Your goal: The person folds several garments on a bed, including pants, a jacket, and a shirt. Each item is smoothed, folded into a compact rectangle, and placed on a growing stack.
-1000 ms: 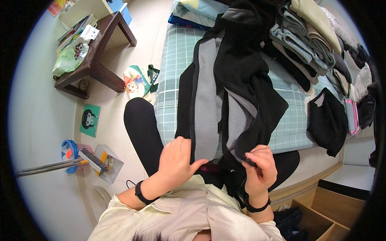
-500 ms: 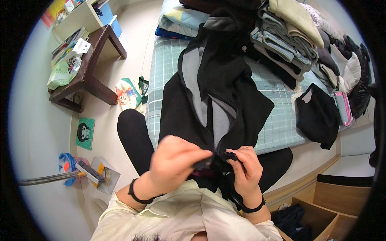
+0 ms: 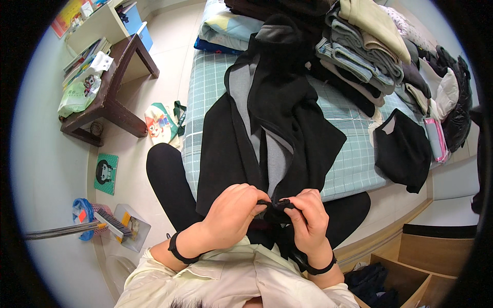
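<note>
A black hooded jacket [image 3: 316, 141] with a grey lining lies spread on the bed, its hood at the far end and its front partly parted. Its lower hem reaches over the near edge to my lap. My left hand [image 3: 226, 215] pinches the left bottom corner of the front opening. Close beside it, my right hand [image 3: 310, 220] grips the right bottom corner between thumb and fingers. The two corners are nearly touching. Whatever zip parts lie under the fingertips are too small to make out.
The bed [image 3: 354, 159] has a teal checked cover. On it are folded trousers [image 3: 359, 56], a folded quilt [image 3: 228, 25] and a black garment [image 3: 403, 151]. A wooden drawer [image 3: 400, 282] stands at lower right. A dark bench [image 3: 110, 105], cloth bag [image 3: 162, 123] and dustpan [image 3: 132, 228] are leftward.
My left hand has come down slightly, and its fingers now hold the jacket's left corner close against the right one. My right hand keeps its grip, and the view has shifted slightly.
</note>
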